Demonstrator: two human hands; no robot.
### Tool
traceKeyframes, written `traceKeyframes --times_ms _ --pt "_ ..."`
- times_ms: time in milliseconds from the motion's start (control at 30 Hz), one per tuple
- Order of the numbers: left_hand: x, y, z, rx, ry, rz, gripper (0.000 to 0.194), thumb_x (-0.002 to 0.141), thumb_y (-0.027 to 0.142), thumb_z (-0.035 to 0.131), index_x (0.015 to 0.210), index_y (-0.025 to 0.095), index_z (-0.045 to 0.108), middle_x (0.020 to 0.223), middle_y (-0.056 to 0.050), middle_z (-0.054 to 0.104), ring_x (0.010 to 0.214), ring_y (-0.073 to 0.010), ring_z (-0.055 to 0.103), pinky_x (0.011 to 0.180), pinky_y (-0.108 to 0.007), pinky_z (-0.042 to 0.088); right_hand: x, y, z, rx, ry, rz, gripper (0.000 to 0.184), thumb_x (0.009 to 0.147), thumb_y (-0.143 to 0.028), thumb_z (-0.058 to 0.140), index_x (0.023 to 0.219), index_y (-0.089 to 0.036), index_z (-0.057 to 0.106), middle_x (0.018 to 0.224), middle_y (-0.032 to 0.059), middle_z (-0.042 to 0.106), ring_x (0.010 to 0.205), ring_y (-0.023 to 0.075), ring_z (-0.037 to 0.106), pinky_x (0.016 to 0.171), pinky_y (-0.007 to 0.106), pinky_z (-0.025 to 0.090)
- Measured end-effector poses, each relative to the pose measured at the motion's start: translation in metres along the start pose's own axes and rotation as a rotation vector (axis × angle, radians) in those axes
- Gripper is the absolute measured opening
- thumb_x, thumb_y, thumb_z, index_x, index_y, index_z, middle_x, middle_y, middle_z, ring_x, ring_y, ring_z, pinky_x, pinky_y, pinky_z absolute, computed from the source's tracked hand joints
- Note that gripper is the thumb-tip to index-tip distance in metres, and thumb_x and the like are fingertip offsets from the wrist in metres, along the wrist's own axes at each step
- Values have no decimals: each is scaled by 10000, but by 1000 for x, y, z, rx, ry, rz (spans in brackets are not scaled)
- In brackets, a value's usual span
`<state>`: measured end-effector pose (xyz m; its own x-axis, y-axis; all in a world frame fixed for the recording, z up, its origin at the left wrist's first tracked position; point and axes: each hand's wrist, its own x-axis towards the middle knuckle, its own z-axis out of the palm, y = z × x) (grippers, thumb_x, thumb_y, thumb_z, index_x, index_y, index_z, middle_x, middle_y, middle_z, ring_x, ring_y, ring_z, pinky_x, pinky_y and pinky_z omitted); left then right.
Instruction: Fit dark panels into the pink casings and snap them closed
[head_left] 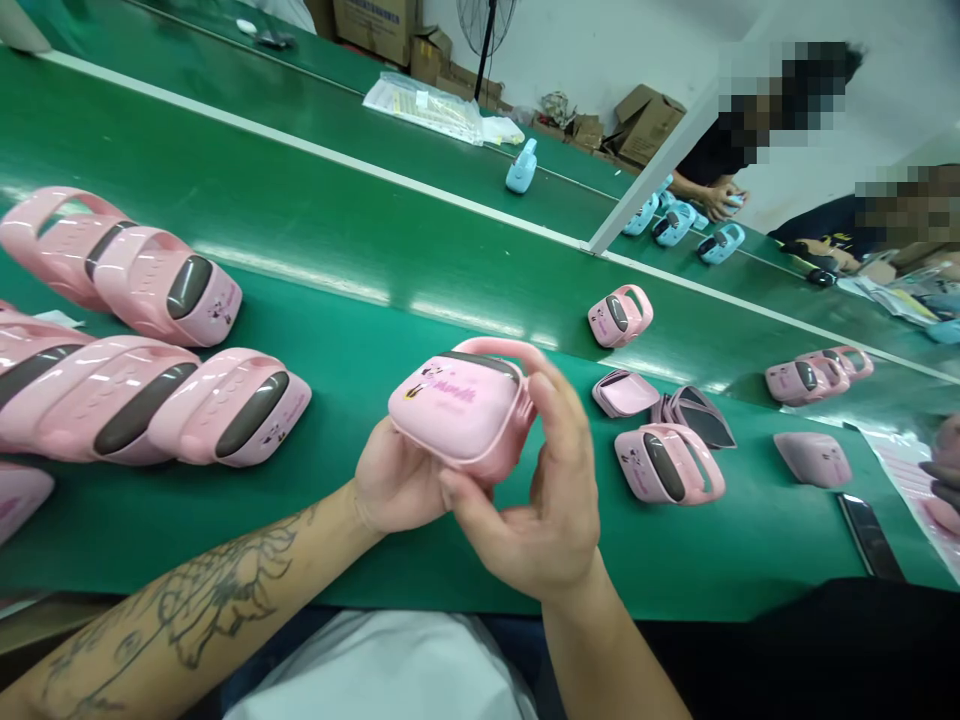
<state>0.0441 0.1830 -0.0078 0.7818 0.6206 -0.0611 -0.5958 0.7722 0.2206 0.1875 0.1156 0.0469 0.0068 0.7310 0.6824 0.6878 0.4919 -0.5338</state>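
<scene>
A pink plastic case (457, 405) with a loop handle, a dark panel and a printed cartoon front is held up over the green table. Under its left side, my left hand (397, 480) cups it from below, the fingers partly hidden. My right hand (551, 490) wraps its right end, thumb at the lower edge and fingers by the handle. To my right lie another pink handled case (664, 465), a pink panel (624, 393) and several dark curved panels (697, 415). At left, a pink case (232, 405) leads a row of similar ones.
A white strip (315, 140) runs along the table, with a slanted post (652, 130) rising from it. At right are a phone (870, 535), a loose pink shell (812, 458) and a person's hand (949, 470). Beyond, people sit near blue cases (675, 222).
</scene>
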Motion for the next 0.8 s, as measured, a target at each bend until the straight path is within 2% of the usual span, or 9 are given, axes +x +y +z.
traceKeyframes --times_ms 100,200,300,400,467,567,633,700,800 --pt "-13 -6 2 32 -49 -19 384 1040 325 605 1290 97 787 1209 -178 835 1044 -302 807 933 -401 651 -18 2 -1 51 27 214 888 1052 -673 593 1763 -289 224 1835 171 263 1731 461 229 1322 770 356" --pt "-35 -22 -7 138 5 -6 340 1066 300 616 1288 123 803 1230 -171 829 1090 -305 794 993 -426 637 -39 1 5 302 -64 429 879 1081 -764 405 1753 -238 192 1713 231 454 1617 421 479 1200 646 565" --pt "-61 -39 -22 379 150 21 299 1050 356 699 1261 182 821 1210 -151 826 1054 -310 789 943 -436 642 -59 4 13 485 -56 548 775 1049 -765 507 1613 -246 395 1498 209 647 1359 377 707 1000 520 688" --pt "-90 -45 -31 786 303 -32 258 1016 412 764 1084 183 860 1031 -118 833 889 -269 753 816 -363 610 -77 9 13 658 -93 615 683 1017 -712 614 1511 -270 452 1345 173 727 1133 344 796 851 482 709" --pt "-109 -39 -30 1115 376 -14 234 1020 379 745 925 200 863 901 -79 820 798 -245 708 748 -326 562 -86 13 9 719 -150 593 701 986 -639 693 1532 -280 436 1392 177 714 1161 352 795 877 501 707" --pt "-133 -16 -20 1516 551 357 97 935 298 802 986 277 882 956 -41 831 834 -254 706 818 -332 555 -92 19 2 571 -247 405 788 874 -470 824 1552 -281 469 1575 194 599 1442 402 645 1100 595 628" --pt "-139 1 -10 1651 549 559 463 790 265 924 1246 310 857 1278 -65 814 1149 -334 717 1111 -405 516 -94 24 0 474 -336 221 825 814 -362 842 1554 -291 483 1582 178 586 1497 401 589 1188 642 561" --pt "-135 14 -1 1667 356 502 804 668 296 1014 1437 288 780 1543 -102 700 1494 -435 549 1333 -500 318 -94 28 2 473 -428 68 876 783 -276 813 1581 -295 453 1536 165 617 1455 384 624 1193 650 558" --pt "-114 23 5 1507 195 243 873 601 307 1051 1430 234 787 1558 -139 685 1614 -489 421 1392 -565 150 -94 32 6 512 -531 -26 928 759 -210 747 1613 -301 396 1539 151 624 1466 375 623 1215 667 544"
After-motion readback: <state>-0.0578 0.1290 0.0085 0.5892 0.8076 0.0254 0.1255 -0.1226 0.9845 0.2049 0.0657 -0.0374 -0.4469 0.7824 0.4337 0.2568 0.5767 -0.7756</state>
